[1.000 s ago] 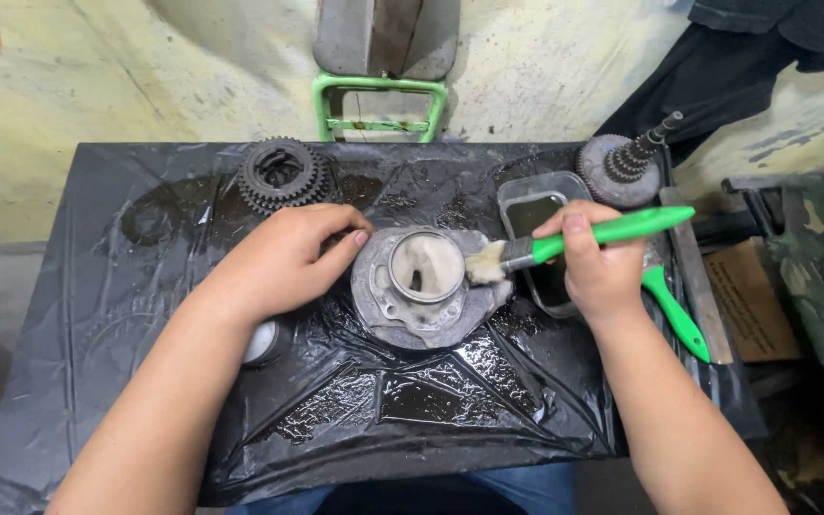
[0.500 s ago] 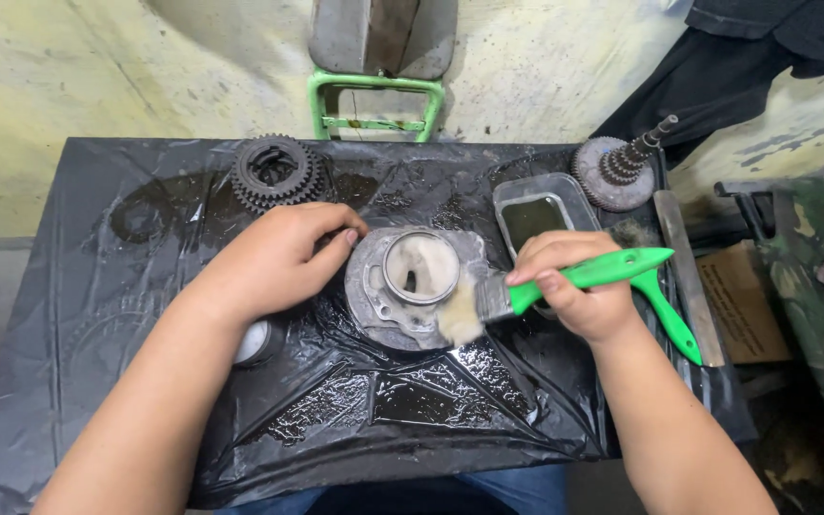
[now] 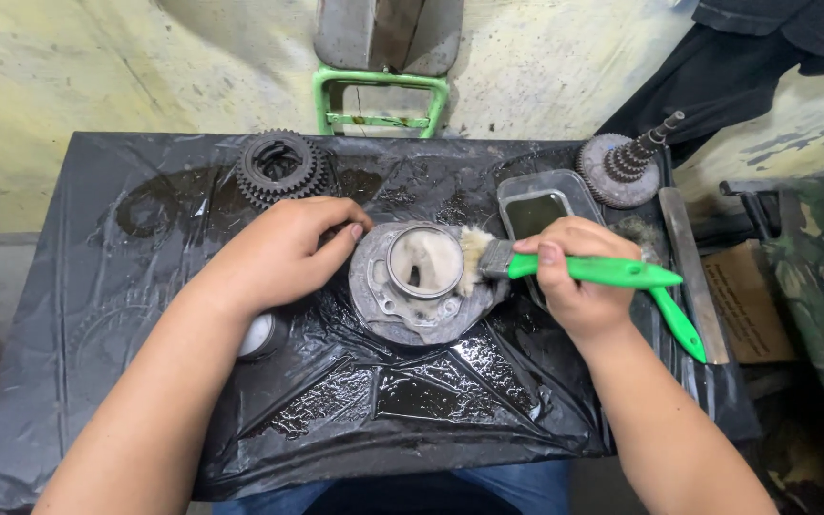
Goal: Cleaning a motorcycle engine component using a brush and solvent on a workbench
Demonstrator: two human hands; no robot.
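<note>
**Brushing the housing clean**

We steady the round metal housing (image 3: 422,286) mid-tabletop (image 3: 97,315), left hand (image 3: 283,253) pressed on its rim. Our right hand (image 3: 574,286) grips the green brush (image 3: 565,269), bristles at the bore. Next, we judge, firm strokes around the flange.

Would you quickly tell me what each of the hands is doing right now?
Left hand: partly open, fingers resting on the edge of the round metal part.
Right hand: closed around the green-handled brush, bristles against the part.
</note>
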